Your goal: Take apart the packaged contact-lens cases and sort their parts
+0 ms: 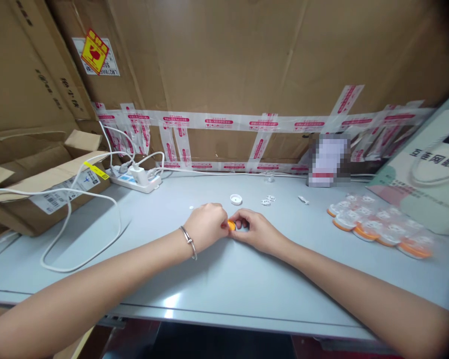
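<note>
A small orange round piece is pinched between my two hands just above the grey tabletop. My left hand, with a bracelet at the wrist, closes on its left side with the fingers bunched. Thumb and curled fingers of my right hand grip it from the right. Both hands cover much of the piece, so its full shape is hidden. Just beyond them lies a shallow white round cap. To its right are small white flat pieces with dark marks, and a tiny white bit is left of my left hand.
Several clear-and-orange cases sit in rows at the right, near a printed bag. A small white item and a clear piece lie farther back. Left are a power strip, looping white cable and open carton.
</note>
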{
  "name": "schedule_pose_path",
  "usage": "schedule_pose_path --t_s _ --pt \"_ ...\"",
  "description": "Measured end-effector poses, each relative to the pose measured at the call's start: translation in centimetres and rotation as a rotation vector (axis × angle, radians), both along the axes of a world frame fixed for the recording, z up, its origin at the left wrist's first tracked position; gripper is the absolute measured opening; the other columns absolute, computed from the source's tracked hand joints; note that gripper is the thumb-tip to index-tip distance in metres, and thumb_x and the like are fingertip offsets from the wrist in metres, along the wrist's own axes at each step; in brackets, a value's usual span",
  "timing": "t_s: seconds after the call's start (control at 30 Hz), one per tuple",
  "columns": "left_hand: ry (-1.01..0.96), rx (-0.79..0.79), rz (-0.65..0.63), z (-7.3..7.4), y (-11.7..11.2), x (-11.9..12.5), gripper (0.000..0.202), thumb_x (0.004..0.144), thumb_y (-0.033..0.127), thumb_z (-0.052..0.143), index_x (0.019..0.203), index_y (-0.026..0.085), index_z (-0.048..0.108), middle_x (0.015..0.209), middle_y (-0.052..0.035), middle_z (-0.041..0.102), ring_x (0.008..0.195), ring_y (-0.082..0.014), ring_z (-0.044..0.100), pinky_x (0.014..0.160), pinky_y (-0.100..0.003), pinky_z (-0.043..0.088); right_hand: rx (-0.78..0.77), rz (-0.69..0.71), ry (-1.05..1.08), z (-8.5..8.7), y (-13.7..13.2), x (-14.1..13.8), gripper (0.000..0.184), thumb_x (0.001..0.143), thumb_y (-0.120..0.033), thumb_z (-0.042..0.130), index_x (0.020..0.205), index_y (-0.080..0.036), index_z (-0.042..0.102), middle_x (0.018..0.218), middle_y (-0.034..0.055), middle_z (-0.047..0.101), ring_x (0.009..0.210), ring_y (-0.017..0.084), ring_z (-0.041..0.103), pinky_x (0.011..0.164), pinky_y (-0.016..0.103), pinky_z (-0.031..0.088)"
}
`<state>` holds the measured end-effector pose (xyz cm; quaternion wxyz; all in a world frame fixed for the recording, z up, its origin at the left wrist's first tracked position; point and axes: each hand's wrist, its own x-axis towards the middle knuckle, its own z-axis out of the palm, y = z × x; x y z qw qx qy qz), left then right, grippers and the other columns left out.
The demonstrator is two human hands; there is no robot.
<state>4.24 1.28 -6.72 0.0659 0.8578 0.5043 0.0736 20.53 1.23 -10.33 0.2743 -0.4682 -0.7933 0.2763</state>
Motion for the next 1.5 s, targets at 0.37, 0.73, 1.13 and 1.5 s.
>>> schedule_pose_path --t_s 0.37,0.73,1.13,1.5 --pt "0.057 0.154 -0.073 -0.6 -0.5 -0.2 0.016 0.076 0.019 0.050 0.074 0.017 0.066 0.075 -0.0047 0.064 0.070 -0.0185 0.060 0.059 -0.026 0.043 -0.024 -0.020 0.031 -0.3 0.1 0.0 0.016 0.066 -0.029 0.062 0.077 -0.017 0.060 0.069 -0.0009 0.053 0.063 0.012 0.049 0.058 0.023 0.038" --pt "0.030 0.279 -0.054 -0.8 3.3 -9.3 0.017 0.080 0.019 0.048 0.078 0.017 0.064 0.083 -0.0038 0.064 0.082 -0.0170 0.058 0.074 -0.027 0.043 -0.080 -0.048 0.039 0.2 -0.1 -0.1 0.022 0.064 -0.036 0.066 0.078 -0.018 0.063 0.069 -0.0012 0.052 0.063 0.011 0.044 0.058 0.023 0.037" --pt "-0.156 0.169 -0.110 -1.3 2.4 -8.3 0.015 0.082 0.022 0.049 0.083 0.018 0.064 0.086 -0.0031 0.063 0.081 -0.0151 0.058 0.074 -0.025 0.044 -0.095 -0.033 0.049 0.1 0.0 0.1 0.024 0.063 -0.036 0.068 0.079 -0.018 0.063 0.070 -0.0015 0.051 0.064 0.011 0.045 0.059 0.023 0.036" --pt "0.024 0.146 -0.395 -0.4 1.4 -1.0 0.013 0.081 0.020 0.053 0.083 0.021 0.065 0.085 0.0006 0.064 0.073 -0.0125 0.060 0.065 -0.023 0.040 -0.095 -0.011 0.084 -0.2 0.3 0.2 0.024 0.061 -0.037 0.070 0.070 -0.018 0.058 0.065 -0.0041 0.047 0.060 0.010 0.043 0.055 0.021 0.034"
